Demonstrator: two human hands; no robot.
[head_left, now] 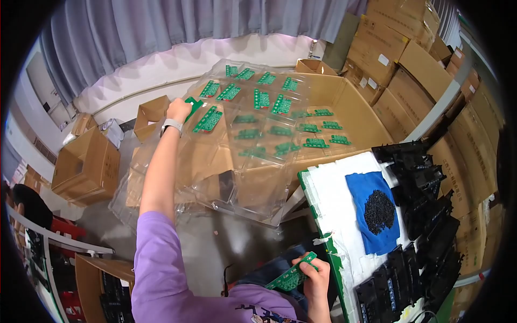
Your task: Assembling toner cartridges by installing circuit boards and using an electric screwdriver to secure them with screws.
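Left hand (179, 110) clamped on one green circuit board (195, 105) to its right, right hand (316, 272) gripping a second board (290, 276), extending leftward

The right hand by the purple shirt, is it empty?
No, the right hand has its thumb and fingers around one end of a green circuit board.

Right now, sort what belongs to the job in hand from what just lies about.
Apparently the job:
right hand with green board
left hand gripping another board
clear trays of boards
perhaps black parts

Apparently just about:
stacked cartons at right
grey curtain
open box at left
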